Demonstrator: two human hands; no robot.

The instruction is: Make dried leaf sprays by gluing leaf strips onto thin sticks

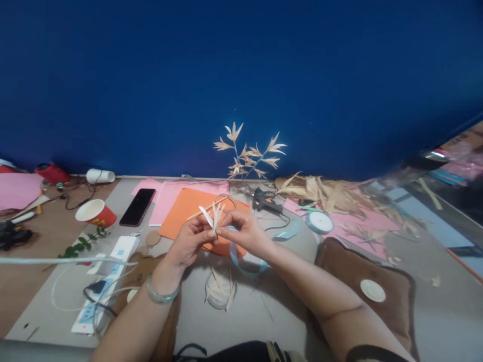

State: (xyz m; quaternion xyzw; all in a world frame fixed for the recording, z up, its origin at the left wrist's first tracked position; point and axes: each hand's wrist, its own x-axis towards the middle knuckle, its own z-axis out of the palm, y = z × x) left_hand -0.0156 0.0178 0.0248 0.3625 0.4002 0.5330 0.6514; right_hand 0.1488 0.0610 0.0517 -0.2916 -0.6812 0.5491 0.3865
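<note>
The red paper cup [97, 213] carries yellow marks too small to read. The pale flower [215, 215] is between the two hands, in front of the orange paper [183, 207]; its narrow petals fan upward past the fingertips, while its base sits low between the thumbs. The left hand [194, 238] has thumb and fingers clamped on that base from the left, and the right hand [242, 231] pinches it from the right, fingertips close together. A loop of light blue ribbon [234, 257] hangs below the right hand; the black glue gun [266, 201] lies beyond, near the paper's right edge.
</note>
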